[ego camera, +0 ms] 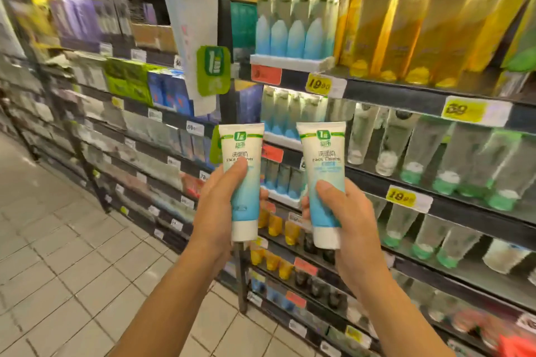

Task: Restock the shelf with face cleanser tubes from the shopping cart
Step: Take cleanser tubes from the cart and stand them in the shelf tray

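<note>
Two face cleanser tubes held cap-down before the shelf, one in each hand.

The left tube is gripped by the left hand, with the thumb pressed across the front and the fingers curled behind. The right tube is clamped the same way in the right hand. The two are held upright, side by side and apart, in front of the shelf. Three rows of matching blue tubes are seen there, and at least four are counted in the upper row. Gold tubes are stocked beside it and green-capped clear tubes below. A tiled floor is seen at left.
</note>
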A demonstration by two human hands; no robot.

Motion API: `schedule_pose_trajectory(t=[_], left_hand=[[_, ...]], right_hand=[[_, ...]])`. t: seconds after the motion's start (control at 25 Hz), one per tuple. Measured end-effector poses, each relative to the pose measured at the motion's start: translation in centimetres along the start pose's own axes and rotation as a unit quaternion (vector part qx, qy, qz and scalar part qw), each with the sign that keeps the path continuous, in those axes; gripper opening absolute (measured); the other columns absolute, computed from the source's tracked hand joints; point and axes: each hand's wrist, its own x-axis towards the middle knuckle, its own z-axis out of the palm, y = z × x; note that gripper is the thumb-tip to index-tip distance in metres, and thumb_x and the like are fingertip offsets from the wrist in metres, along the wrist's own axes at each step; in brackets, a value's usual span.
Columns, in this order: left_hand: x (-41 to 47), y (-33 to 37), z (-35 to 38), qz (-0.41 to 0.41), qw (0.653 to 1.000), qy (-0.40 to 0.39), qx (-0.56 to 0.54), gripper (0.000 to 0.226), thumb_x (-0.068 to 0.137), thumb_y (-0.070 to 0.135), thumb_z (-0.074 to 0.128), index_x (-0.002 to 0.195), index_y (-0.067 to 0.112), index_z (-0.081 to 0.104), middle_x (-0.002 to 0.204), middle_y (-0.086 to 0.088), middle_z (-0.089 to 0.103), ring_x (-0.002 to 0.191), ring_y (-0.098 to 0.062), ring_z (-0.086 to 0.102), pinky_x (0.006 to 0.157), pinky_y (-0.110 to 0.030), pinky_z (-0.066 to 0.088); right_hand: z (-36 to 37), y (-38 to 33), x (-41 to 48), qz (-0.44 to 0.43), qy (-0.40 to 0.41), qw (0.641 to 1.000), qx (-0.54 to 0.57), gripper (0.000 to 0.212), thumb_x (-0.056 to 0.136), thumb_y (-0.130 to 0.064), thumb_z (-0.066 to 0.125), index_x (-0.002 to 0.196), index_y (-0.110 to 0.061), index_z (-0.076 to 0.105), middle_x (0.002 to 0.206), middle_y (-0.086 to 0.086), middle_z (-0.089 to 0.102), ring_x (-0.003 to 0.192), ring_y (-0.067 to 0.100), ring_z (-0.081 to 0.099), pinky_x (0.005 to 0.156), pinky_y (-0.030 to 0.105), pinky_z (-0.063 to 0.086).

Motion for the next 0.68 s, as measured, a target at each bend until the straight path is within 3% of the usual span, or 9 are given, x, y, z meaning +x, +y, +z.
schedule_pose_trajectory(t=[0.16, 0.32, 0.52, 0.68], left_hand=[[7.6, 2.9, 0.5, 0.045, 0.996, -0.068, -0.021, 0.042, 0.074, 0.04, 0.06, 0.102, 0.008, 0.06, 0.071, -0.006, 0.066, 0.056, -0.014, 0.063, 0.049, -0.025, 0.053], [14.5, 6.3, 1.0, 0.088, 0.983, -0.16, -0.029, 0.024, 0.077, 0.032, 0.068, 0.093, 0.014, 0.063, 0.075, -0.007, 0.065, 0.057, -0.015, 0.062, 0.049, -0.026, 0.052], [21.8, 12.1, 2.3, 0.179, 0.959, -0.222, 0.001, 0.029, 0.071, 0.03, 0.067, 0.095, 0.013, 0.06, 0.069, 0.0, 0.066, 0.057, -0.01, 0.062, 0.049, -0.024, 0.051], [25.7, 15.8, 4.7, 0.213, 0.945, -0.248, -0.028, 0.029, 0.078, 0.025, 0.069, 0.101, 0.014, 0.056, 0.072, 0.002, 0.062, 0.057, -0.006, 0.06, 0.047, -0.021, 0.049]], right_hand=[[2.9, -1.5, 6.1, -0.05, 0.012, 0.999, 0.0, 0.016, 0.073, -0.031, 0.066, 0.086, -0.022, 0.068, 0.074, 0.008, 0.062, 0.063, 0.015, 0.057, 0.053, 0.023, 0.049], [5.9, -2.9, 11.2, -0.124, 0.04, 0.991, -0.024, 0.032, 0.064, -0.044, 0.067, 0.088, -0.022, 0.068, 0.073, 0.004, 0.065, 0.064, 0.013, 0.06, 0.054, 0.021, 0.049], [9.4, -5.6, 17.2, -0.219, 0.076, 0.972, -0.038, 0.019, 0.074, -0.03, 0.062, 0.09, -0.019, 0.066, 0.071, 0.001, 0.065, 0.061, 0.009, 0.059, 0.054, 0.019, 0.048], [11.3, -8.3, 21.3, -0.281, 0.1, 0.953, -0.058, 0.022, 0.075, -0.028, 0.06, 0.093, -0.016, 0.064, 0.071, -0.01, 0.066, 0.063, 0.0, 0.061, 0.053, 0.014, 0.047]])
